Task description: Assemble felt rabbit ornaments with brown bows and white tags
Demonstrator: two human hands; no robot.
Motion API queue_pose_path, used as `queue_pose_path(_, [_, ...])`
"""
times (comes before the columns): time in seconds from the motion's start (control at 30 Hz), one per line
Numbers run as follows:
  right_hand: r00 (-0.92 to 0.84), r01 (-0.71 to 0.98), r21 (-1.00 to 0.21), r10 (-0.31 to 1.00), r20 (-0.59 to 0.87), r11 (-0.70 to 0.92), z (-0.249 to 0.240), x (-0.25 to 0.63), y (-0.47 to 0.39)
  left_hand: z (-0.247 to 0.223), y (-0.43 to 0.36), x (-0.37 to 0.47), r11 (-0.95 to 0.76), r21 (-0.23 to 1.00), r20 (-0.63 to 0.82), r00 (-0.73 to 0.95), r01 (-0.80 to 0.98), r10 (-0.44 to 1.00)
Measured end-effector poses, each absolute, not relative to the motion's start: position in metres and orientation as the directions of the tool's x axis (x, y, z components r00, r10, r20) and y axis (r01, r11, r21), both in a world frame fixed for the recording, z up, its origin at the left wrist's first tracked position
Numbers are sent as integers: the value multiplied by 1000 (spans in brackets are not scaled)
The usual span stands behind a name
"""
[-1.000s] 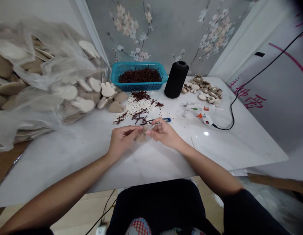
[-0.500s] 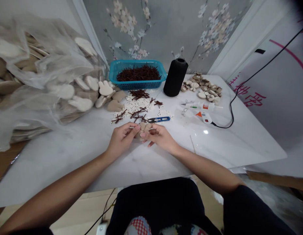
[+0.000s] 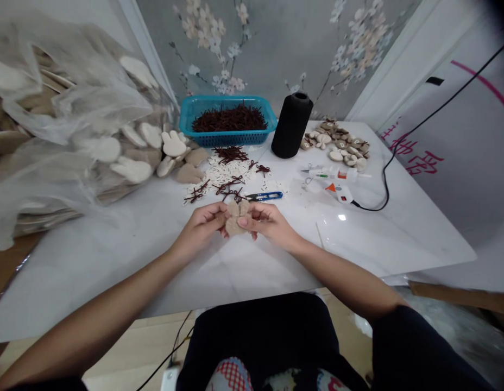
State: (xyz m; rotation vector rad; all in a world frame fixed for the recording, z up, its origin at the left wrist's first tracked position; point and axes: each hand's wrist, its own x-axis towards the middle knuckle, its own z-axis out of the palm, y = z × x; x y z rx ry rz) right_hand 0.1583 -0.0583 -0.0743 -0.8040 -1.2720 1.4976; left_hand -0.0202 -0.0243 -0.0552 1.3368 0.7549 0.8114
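A beige bunny-shaped felt piece (image 3: 234, 224) is held up between both hands above the white table (image 3: 276, 271). My left hand (image 3: 208, 221) pinches its left edge. On the right edge, my right hand (image 3: 265, 220) grips it with the thumb lying on its front. Just beyond the hands lie blue-handled thread snips (image 3: 268, 196), several dark brown bows (image 3: 227, 190) and scattered small white pieces (image 3: 219, 172). The far side of the felt piece is hidden.
Clear bags of felt pieces (image 3: 101, 146) fill the left. Behind stand a blue basket (image 3: 230, 138) of brown bows and a black thread cone (image 3: 291, 126). A pile of finished-looking pieces (image 3: 341, 144) and a corded glue gun (image 3: 341, 193) are at right.
The fingers have shifted outward on the felt piece, so more of its front shows. My left thumb has moved toward its left edge. The camera view has tilted slightly.
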Motion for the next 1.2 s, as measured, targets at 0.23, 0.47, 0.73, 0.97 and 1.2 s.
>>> queue_pose_path(0.23, [-47,-148,-989,999,-13,-20,-75,157,-55,-60,-25,-15,112,990,-52,504,-90,862])
queue_pose_path(0.47, [-155,-66,-997,987,37,27,-75,154,-58,-57,-30,-9,10,1000,-10,542,3,840])
queue_pose_path(0.73, [-234,-283,-956,972,-5,-73,-77,153,-57,-61,-30,-16,-169,966,65,452,195,890])
queue_pose_path(0.97, [-264,-332,-928,961,-83,-171,-76,152,-56,-59,-30,-18,-388,841,215,427,377,878])
queue_pose_path(1.2, [-242,-345,-916,962,-123,-204,-75,152,-57,-62,-28,-21,-515,722,314,445,462,839])
